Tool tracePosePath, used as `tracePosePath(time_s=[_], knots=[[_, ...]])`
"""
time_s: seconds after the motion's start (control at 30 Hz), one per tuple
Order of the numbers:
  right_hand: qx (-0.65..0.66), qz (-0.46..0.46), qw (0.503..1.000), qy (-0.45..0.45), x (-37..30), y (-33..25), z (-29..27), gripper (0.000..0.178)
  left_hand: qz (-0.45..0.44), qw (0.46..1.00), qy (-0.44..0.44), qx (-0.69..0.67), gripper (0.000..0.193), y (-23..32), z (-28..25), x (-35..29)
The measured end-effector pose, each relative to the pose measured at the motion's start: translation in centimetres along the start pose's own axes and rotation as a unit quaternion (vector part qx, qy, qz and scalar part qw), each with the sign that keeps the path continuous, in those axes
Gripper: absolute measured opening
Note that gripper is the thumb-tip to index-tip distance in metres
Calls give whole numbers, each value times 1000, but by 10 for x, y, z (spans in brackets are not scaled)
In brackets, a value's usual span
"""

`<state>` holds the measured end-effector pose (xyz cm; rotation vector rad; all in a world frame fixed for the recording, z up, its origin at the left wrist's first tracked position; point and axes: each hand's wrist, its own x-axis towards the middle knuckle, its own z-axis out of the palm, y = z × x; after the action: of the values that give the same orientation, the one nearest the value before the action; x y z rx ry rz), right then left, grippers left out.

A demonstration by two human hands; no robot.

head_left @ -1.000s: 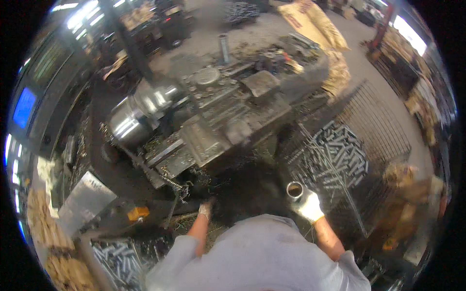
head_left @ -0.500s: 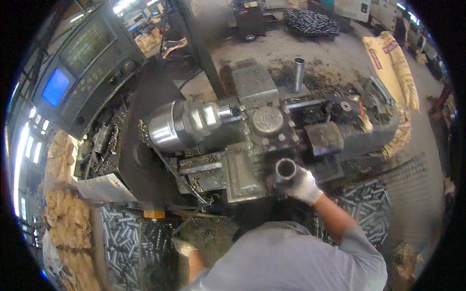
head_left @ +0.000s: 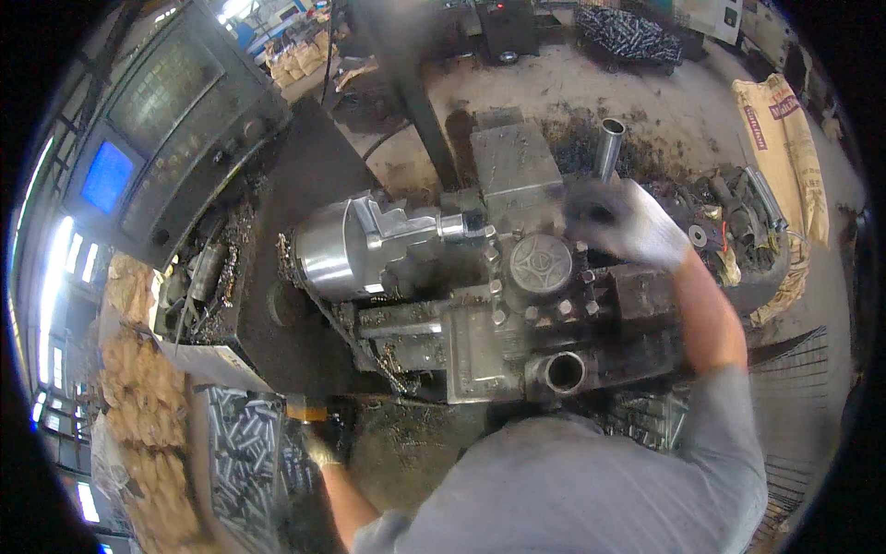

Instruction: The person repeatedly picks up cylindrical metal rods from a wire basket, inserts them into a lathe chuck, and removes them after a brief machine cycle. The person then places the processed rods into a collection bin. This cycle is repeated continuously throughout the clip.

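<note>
My right hand [head_left: 641, 226], in a white glove with dark, blurred fingers, reaches over the right side of the lathe's tool turret [head_left: 541, 266]. Just beyond it an upright steel tube [head_left: 610, 146] stands on the machine. Motion smears the fingers, so any grip is unclear. Down at the lower left, my gloved left hand [head_left: 319, 450] hangs below a small yellow block [head_left: 306, 412], near bins of short metal parts [head_left: 242, 443]. Its fingers are hard to make out. A second short, open-topped tube [head_left: 565, 371] stands at the turret's near side. The shiny chuck [head_left: 334, 251] holds a metal workpiece [head_left: 452, 225].
A control panel [head_left: 166, 129] with a blue screen rises at the left. Brown sacks [head_left: 138, 397] line the left side. A tan paper sack [head_left: 784, 157] stands at the right. Another heap of metal parts [head_left: 628, 35] sits far back. Metal chips litter the machine bed.
My right hand has moved from the near tube up and across to the far right of the turret, leaving that tube standing. My left hand has shifted slightly left and up. The view has shifted.
</note>
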<state>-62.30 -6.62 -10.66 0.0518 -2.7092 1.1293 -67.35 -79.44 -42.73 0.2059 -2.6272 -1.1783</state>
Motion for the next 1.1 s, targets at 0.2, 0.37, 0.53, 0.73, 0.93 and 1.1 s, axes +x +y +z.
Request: tracePosePath(time_s=[0.2,0.37,0.53,0.73,0.93,1.1], knots=[[-50,99,971,-210,171,-8,95,54,-64,983,-15,-170,48,126,127,-44],[94,256,912,-306,202,41,150,35,328,933,82,127,68,295,140,35],[59,228,922,-307,215,136,47,30,447,878,80,150,76,381,134,138],[-257,170,944,-120,227,86,41,43,494,850,127,134,76,381,149,163],[-271,-78,892,-354,233,49,176,60,479,859,92,156,75,385,143,162],[-112,111,815,-557,265,81,174,42,438,887,72,127,74,393,137,158]])
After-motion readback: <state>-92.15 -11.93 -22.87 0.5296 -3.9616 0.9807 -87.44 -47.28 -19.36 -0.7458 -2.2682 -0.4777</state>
